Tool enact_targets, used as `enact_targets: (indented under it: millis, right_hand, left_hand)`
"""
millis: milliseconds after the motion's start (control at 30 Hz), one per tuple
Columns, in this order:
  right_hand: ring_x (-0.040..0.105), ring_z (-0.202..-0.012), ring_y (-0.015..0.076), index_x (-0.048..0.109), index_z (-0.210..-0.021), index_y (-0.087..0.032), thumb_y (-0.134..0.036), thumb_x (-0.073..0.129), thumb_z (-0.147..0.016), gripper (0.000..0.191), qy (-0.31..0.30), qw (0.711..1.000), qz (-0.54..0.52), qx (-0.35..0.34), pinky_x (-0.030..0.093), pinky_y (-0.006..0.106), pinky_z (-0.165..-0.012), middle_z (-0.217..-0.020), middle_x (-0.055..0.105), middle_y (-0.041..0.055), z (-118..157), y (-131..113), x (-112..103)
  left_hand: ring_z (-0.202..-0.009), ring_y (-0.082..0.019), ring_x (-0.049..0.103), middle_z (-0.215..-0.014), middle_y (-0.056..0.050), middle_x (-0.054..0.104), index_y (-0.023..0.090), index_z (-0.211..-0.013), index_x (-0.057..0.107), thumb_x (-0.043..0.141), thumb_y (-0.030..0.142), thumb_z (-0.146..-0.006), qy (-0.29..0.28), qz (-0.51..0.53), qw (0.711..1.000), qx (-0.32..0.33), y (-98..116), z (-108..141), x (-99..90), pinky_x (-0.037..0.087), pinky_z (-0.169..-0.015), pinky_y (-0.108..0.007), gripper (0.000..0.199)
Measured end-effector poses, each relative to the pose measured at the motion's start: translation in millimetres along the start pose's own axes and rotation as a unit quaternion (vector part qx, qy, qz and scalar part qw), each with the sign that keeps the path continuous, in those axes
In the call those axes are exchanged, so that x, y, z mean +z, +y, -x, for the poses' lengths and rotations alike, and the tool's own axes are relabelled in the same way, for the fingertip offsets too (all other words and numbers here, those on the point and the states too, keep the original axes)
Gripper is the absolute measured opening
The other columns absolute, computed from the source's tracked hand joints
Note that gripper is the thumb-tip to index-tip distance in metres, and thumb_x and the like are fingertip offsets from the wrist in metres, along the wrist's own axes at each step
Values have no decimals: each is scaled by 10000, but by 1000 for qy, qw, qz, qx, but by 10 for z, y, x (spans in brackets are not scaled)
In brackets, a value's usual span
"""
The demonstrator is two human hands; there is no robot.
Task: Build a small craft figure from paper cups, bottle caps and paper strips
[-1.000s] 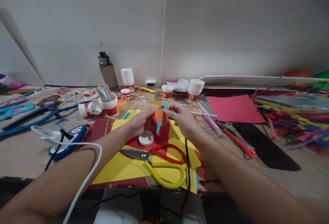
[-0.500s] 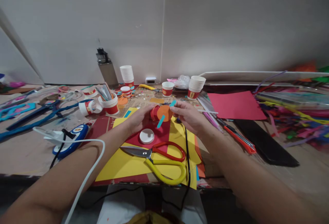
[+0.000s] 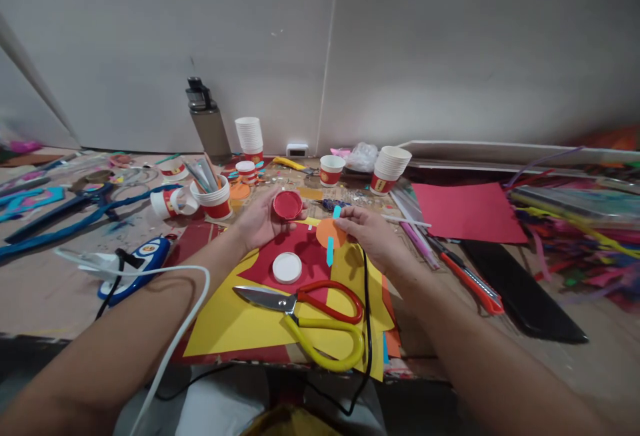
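Observation:
My left hand is closed around a small round red cup, whose circular face is turned toward me. Between the thumb and fingers of my right hand is an orange paper disc with light blue strips at its top and bottom. Below my hands a white round lid lies on red paper. Nearer to me, scissors with one red and one yellow handle rest on yellow paper.
Stacked paper cups, a single cup and a bottle stand along the back. A red utility knife and a black flat object lie right. A blue-and-white glue gun and white cable are left.
My hands have drawn apart. The red cup has moved left and turned its round face toward me, while the orange disc has come away from it, slightly lower. The view has shifted a little.

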State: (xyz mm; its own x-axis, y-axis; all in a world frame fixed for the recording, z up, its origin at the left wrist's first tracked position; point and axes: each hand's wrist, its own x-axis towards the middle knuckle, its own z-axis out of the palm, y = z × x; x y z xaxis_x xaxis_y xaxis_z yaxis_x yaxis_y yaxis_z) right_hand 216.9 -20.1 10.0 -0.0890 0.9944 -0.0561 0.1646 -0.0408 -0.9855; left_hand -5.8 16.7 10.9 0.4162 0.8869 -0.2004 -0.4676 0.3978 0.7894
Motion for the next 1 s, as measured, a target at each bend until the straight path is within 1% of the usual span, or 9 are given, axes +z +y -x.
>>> enact_targets:
  millis: [133,300,433,567,700,833,900,967,1000]
  right_hand:
    - [468,-577,84,605,-879,-172,-375,650,-729,256,-26,997,63,-26,333,230,-539,-699,582,-34,-12,44,25]
    - [560,-666,131,648,-918,-171,-336,609,-768,226,-47,987,142,-51,407,250,-606,-755,649,2,-37,97,94]
    - [590,-709,153,679,-897,-182,-306,585,-784,192,-89,974,200,-64,422,255,-623,-769,673,8,-103,186,147]
    - [589,-686,152,675,-948,-177,-286,596,-778,217,-78,960,258,-75,405,245,-582,-756,675,6,-159,253,172]
    - [584,-666,144,674,-906,-171,-270,614,-769,179,-78,951,293,-65,396,237,-561,-737,670,5,-192,217,179]
    - [585,-649,150,681,-901,-187,-259,611,-777,160,-90,948,300,-50,387,239,-550,-706,664,-3,-180,107,199]
    - [582,-645,165,682,-857,-190,-258,629,-774,120,-86,928,360,-51,368,254,-549,-701,662,16,-114,39,234]
    - [589,-673,188,670,-793,-176,-272,640,-785,101,-79,886,450,-76,369,278,-584,-753,673,69,-8,-38,275]
    - [598,-717,208,670,-807,-165,-300,635,-803,139,-61,871,477,-97,378,294,-616,-819,680,108,48,-80,288]
  left_hand:
    - [-788,-237,712,-1016,-185,713,107,-1201,589,376,422,-951,3,1,1000,-5,2,-2,-15,553,-531,-282,455]
    - [-816,-259,711,-990,-192,716,99,-1179,599,314,486,-953,-3,8,1000,3,-5,-17,-48,558,-548,-314,531]
    - [-840,-272,710,-963,-197,719,81,-1198,590,278,443,-967,6,9,1000,8,-7,-32,-71,563,-557,-329,531]
    - [-876,-263,707,-1001,-188,716,96,-1239,569,311,381,-971,-12,29,999,23,4,-50,-78,561,-575,-313,469]
    - [-884,-239,704,-1039,-190,708,102,-1255,562,339,351,-973,-11,52,998,44,32,-47,-61,543,-574,-267,437]
    - [-856,-215,703,-1046,-176,707,120,-1235,571,364,404,-967,11,53,997,53,50,-35,-53,537,-571,-247,442]
    - [-842,-214,702,-1027,-176,709,118,-1209,582,354,442,-963,23,48,998,45,51,-39,-66,523,-538,-235,467]
    - [-838,-222,700,-1007,-183,709,110,-1179,592,322,472,-962,32,50,998,34,52,-50,-86,513,-516,-237,501]
    - [-844,-230,699,-1003,-188,707,106,-1166,596,303,485,-962,33,53,998,32,54,-56,-97,514,-516,-245,521]
